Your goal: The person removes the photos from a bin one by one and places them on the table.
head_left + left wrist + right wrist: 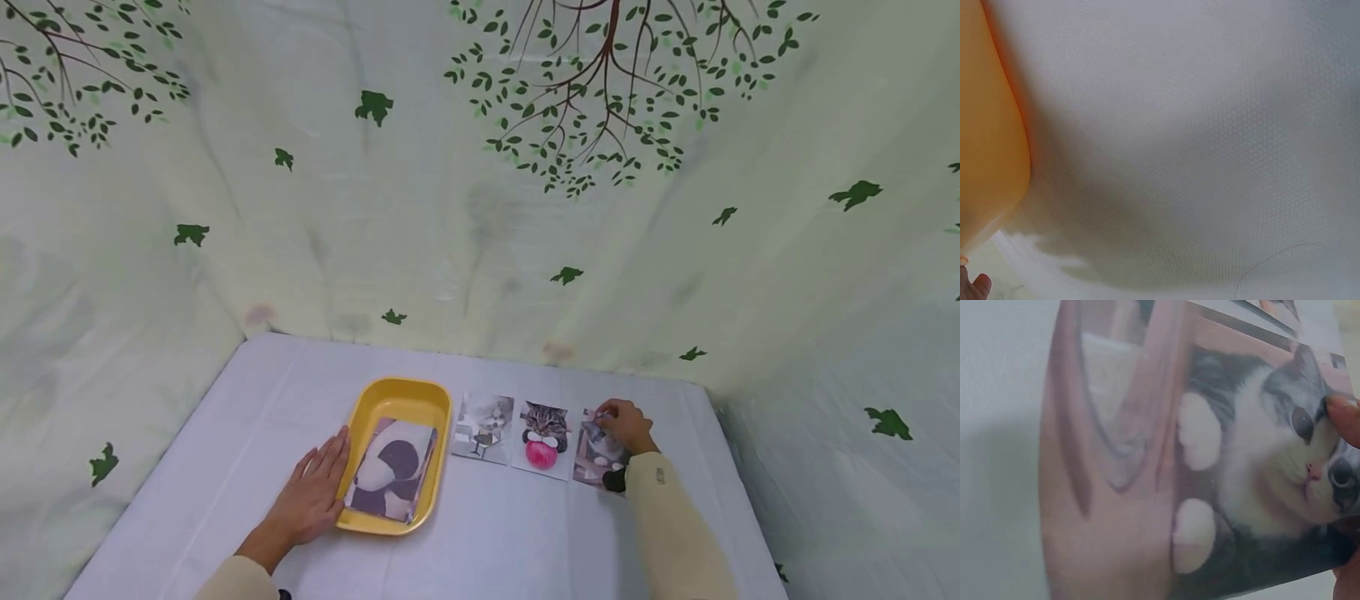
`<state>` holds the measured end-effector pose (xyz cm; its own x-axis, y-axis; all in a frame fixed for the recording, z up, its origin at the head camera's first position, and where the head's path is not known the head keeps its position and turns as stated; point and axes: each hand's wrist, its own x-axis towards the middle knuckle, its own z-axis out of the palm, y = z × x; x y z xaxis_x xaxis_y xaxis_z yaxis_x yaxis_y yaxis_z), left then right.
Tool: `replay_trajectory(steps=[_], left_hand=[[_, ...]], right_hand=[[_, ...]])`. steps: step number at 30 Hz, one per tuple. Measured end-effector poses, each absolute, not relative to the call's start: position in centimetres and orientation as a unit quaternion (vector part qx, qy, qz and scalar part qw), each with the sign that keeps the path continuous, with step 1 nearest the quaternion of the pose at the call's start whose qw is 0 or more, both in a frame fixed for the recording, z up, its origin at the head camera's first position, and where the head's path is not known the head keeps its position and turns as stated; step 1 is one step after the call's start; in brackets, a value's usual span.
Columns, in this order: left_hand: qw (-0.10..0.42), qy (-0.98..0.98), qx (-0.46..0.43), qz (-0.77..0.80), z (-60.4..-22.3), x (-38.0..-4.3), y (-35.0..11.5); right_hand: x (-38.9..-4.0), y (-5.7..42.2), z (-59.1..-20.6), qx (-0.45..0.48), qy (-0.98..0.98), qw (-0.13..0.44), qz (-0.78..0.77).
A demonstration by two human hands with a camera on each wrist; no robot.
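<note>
My left hand lies flat with straight fingers on the white tablecloth, against the left rim of a yellow tray. In the tray is a stack of photos with a dark and white picture on top. My right hand pinches the far edge of the rightmost cat photo in a row of three. The right wrist view shows this grey-and-white cat photo bent upward, with a fingertip on its face. The left wrist view shows the tray wall and cloth.
Two more photos lie between tray and right hand: a pale indoor picture and a tabby cat with a pink ball. A leaf-patterned fabric backdrop closes the table's back and sides. Bare cloth runs along the front.
</note>
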<state>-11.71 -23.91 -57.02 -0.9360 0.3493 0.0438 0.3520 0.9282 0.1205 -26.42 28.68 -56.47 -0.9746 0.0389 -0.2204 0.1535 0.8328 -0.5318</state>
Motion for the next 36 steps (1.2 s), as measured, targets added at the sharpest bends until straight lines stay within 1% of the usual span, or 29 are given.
replay_trajectory(steps=[6, 13, 16, 18, 21, 24, 30, 36], left_hand=[[0.004, -0.982, -0.176, -0.063, -57.2, -11.8, -24.0], [0.004, -0.983, -0.171, -0.062, -57.1, -11.8, -23.9], [0.010, -0.983, -0.169, -0.064, -57.0, -11.7, -23.9], [0.017, -0.983, -0.170, -0.068, -57.0, -11.7, -23.8], [0.021, -0.983, -0.171, -0.067, -57.0, -11.7, -23.8], [0.024, -0.983, -0.171, -0.066, -57.1, -11.7, -23.8], [0.014, -0.984, -0.166, -0.069, -57.3, -11.6, -23.7], [0.006, -0.984, -0.167, -0.066, -57.0, -11.6, -23.8]], right_hand=[[-26.2, 28.1, -56.7, 0.075, 0.955, 0.096, -0.269], [-26.5, 27.6, -56.7, 0.085, 0.946, 0.089, -0.300], [-26.7, 26.9, -56.8, 0.077, 0.939, 0.075, -0.328], [-26.7, 26.0, -56.7, 0.067, 0.935, 0.049, -0.344], [-26.6, 23.8, -56.2, 0.050, 0.925, 0.008, -0.378], [-26.3, 20.8, -55.5, 0.024, 0.906, -0.018, -0.423], [-25.4, 14.3, -54.2, -0.061, 0.867, -0.015, -0.494], [-24.2, 8.1, -52.5, -0.124, 0.853, 0.021, -0.507]])
